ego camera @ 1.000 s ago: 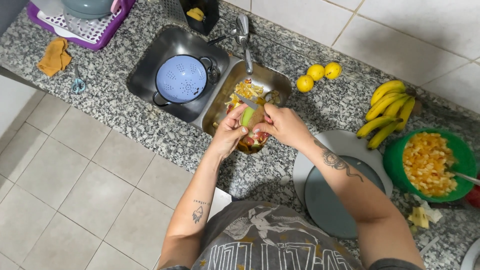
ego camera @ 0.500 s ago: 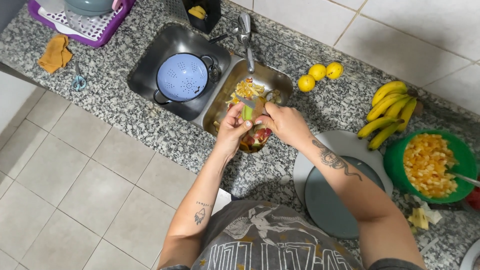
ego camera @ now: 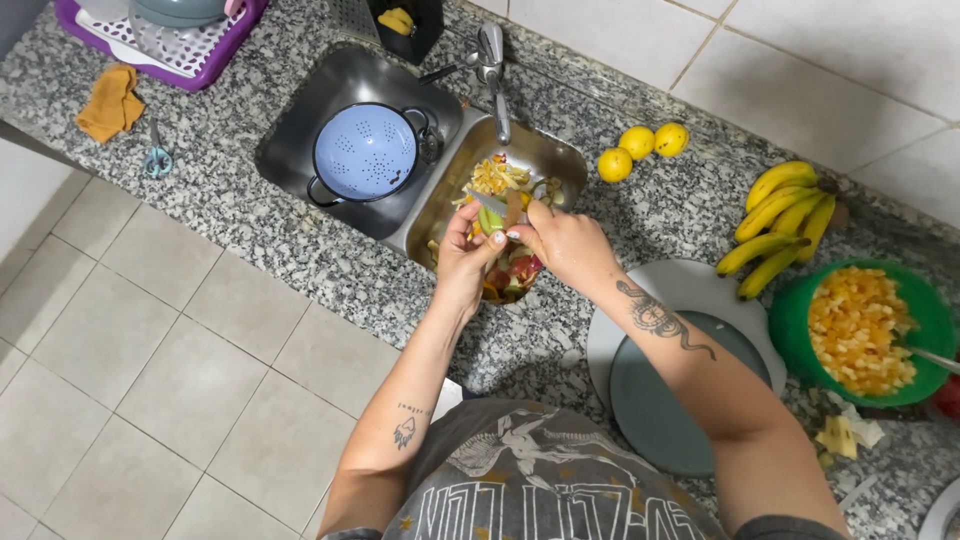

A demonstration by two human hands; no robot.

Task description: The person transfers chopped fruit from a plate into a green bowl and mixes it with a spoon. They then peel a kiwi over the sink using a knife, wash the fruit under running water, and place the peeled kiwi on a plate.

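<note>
Near the middle of the head view, both hands meet over the smaller metal sink basin [ego camera: 560, 160], which holds a heap of yellow, red and green fruit peelings [ego camera: 497, 178]. Fingers of the left hand [ego camera: 463, 255] curl around a small greenish fruit [ego camera: 490, 219]. Closed around a knife [ego camera: 487, 203], the right hand [ego camera: 562, 243] lays the blade against the fruit. Left of this, the larger basin [ego camera: 300, 120] contains a pale blue colander [ego camera: 364, 152], upside down. At upper left, a purple drying tray [ego camera: 215, 62] carries a grey bowl [ego camera: 175, 10]. At centre top, a dark holder [ego camera: 420, 30] contains something yellow. Far right, a green bowl [ego camera: 795, 320] is full of diced orange fruit [ego camera: 855, 325], with a spoon handle [ego camera: 935, 358] resting in it. Beside it lie bananas [ego camera: 780, 215], and three lemons [ego camera: 640, 150] sit near the tap [ego camera: 492, 50]. At lower right, a grey round board [ego camera: 650, 400] lies on a white one.
</note>
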